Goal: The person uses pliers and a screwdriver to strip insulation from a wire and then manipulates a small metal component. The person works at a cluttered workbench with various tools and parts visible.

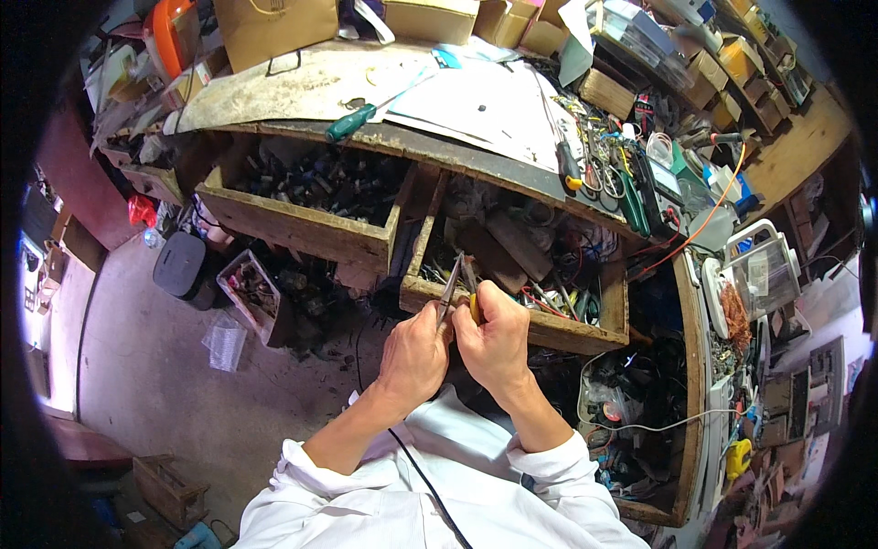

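My left hand (412, 357) is closed around a slim silver pointed tool (452, 283), whose tip points up and away from me. Right beside it, my right hand (490, 339) grips a yellow-handled tool (475, 307), with a short metal end showing above the fingers. The two hands are close together, and whether they touch is unclear. Both are over the front of an open wooden drawer (615, 320) holding dark blocks (521, 245) and assorted small tools. A black cable (412, 462) runs down over my white shirt.
A cluttered workbench (274, 91) crosses ahead, with green-handled screwdrivers (352, 122), pliers and cardboard boxes. Another open drawer (293, 224) sits left. On the floor are a dark bin (180, 268) and a pale container (256, 297). Shelving, cables and open storage (695, 457) crowd the right.
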